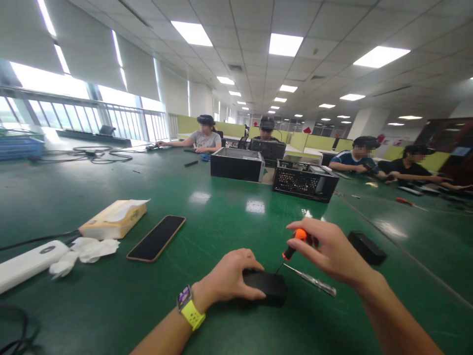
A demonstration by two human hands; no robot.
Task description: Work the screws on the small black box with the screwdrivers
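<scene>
My left hand (236, 276) grips the left end of a small black box-shaped part (271, 286) on the green table, thumb on the near side and fingers on the far side. In my right hand (327, 246) is a screwdriver (290, 252) with an orange and black handle, held upright at a slant. Its thin shaft comes down to the top of the black box, though the exact contact point is too small to make out. Just right of the box lies a second, slim screwdriver (314, 282) with a clear handle. Another black block (367, 247) rests beyond my right wrist.
Left of my hands lie a phone (157, 238), a tissue pack (114, 219), crumpled tissues (83, 254) and a white power strip (33, 264). Two computer cases (236, 165) stand farther back. Several people sit around the table. An orange-handled screwdriver (406, 202) lies far right.
</scene>
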